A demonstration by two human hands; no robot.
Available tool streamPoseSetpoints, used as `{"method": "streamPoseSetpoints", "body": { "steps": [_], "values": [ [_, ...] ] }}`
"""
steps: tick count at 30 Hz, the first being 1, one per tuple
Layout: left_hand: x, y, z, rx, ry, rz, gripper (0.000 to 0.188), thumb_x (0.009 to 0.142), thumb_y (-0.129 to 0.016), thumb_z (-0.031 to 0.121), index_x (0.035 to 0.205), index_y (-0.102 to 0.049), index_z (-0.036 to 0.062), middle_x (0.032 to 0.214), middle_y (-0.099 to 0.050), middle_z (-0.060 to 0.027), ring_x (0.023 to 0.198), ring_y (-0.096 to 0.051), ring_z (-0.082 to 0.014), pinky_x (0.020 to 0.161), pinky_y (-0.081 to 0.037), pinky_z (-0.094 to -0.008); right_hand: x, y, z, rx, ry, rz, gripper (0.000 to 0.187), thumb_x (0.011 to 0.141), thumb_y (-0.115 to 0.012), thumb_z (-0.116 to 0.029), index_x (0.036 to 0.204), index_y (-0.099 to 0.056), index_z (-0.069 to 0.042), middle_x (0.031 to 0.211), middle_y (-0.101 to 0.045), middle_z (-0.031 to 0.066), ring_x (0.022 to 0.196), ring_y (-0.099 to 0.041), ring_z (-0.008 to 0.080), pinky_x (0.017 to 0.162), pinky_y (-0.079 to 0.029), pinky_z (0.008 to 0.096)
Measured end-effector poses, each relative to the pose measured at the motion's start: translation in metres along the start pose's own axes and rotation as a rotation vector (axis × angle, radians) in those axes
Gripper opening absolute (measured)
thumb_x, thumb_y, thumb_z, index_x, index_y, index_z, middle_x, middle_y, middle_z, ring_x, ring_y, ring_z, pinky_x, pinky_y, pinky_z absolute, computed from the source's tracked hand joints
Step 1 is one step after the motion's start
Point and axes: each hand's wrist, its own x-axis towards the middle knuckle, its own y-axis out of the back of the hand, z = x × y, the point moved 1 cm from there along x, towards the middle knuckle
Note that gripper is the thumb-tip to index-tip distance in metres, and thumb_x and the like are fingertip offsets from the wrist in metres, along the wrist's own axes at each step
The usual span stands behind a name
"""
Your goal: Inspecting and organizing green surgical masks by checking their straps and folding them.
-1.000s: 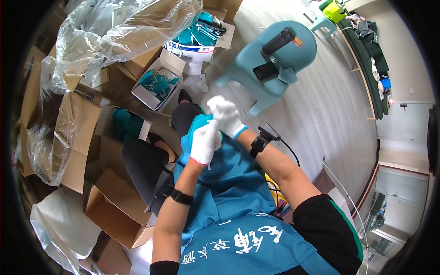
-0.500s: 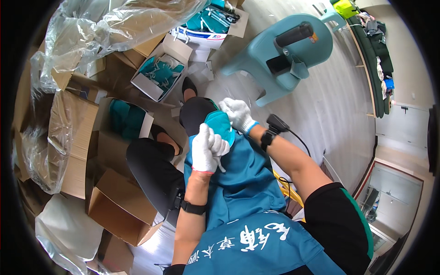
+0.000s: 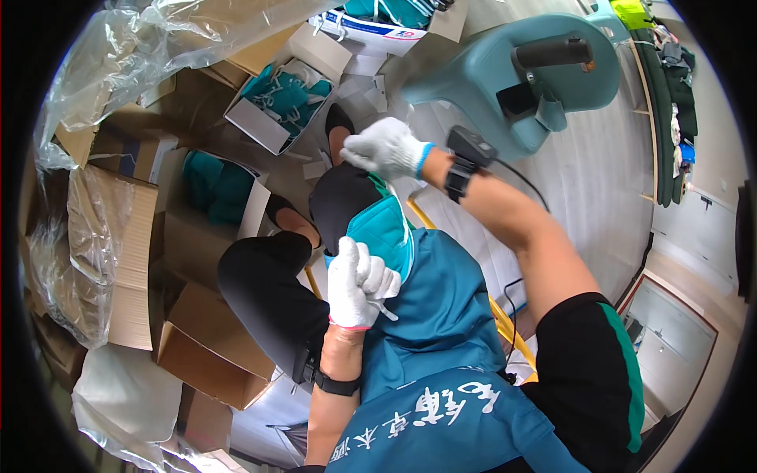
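Observation:
A teal folded face mask (image 3: 384,231) with white straps lies over my lap, on the blue apron (image 3: 426,307). My left hand (image 3: 356,277), in a white knitted glove, is closed in a fist at the mask's near left edge. A white strap end sticks out below its fingers. Beyond the mask, above my knee, my right hand (image 3: 388,150) in a matching glove is closed, its fingertips turned left. Whatever lies inside those fingers is hidden. A white strap runs along the mask's right edge.
Teal masks fill an open white carton (image 3: 256,126), a lower carton (image 3: 252,209) and another box (image 3: 374,31) at the back. Brown cardboard (image 3: 213,339) and clear plastic sheeting (image 3: 181,47) crowd the left. A blue-green plastic chair (image 3: 473,79) stands back right, holding dark items.
My right hand has moved up and left, away from the mask. My left hand has come slightly nearer me, still closed. More of the mask now shows between them.

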Motion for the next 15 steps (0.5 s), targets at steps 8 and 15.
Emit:
{"method": "streamPoseSetpoints", "body": {
  "steps": [8,15],
  "values": [
    [-0.002,0.004,0.008,-0.006,-0.064,0.066,0.055,0.104,-0.033,0.048,0.058,-0.026,0.019,0.048,-0.016,0.0051,0.04,-0.013,-0.0114,0.044,-0.021,-0.0292,-0.118,0.074,-0.044,0.342,-0.211,-0.457,0.042,0.088,-0.056,-0.05,0.083,-0.071,-0.011,0.07,-0.062,0.0181,0.068,-0.063,0.0336,0.065,-0.049,0.0408],
    [-0.003,-0.012,-0.005,0.135,-0.186,0.096,0.054,0.103,-0.038,0.047,0.059,-0.029,0.0176,0.048,-0.02,0.0045,0.04,-0.015,-0.0108,0.042,-0.019,-0.0286,-0.136,0.094,-0.099,1.1,-0.358,-0.038,0.016,0.097,-0.053,-0.015,0.096,-0.062,-0.002,0.091,-0.065,0.0053,0.081,-0.06,0.014,0.075,-0.049,0.0278]
  ]
}}
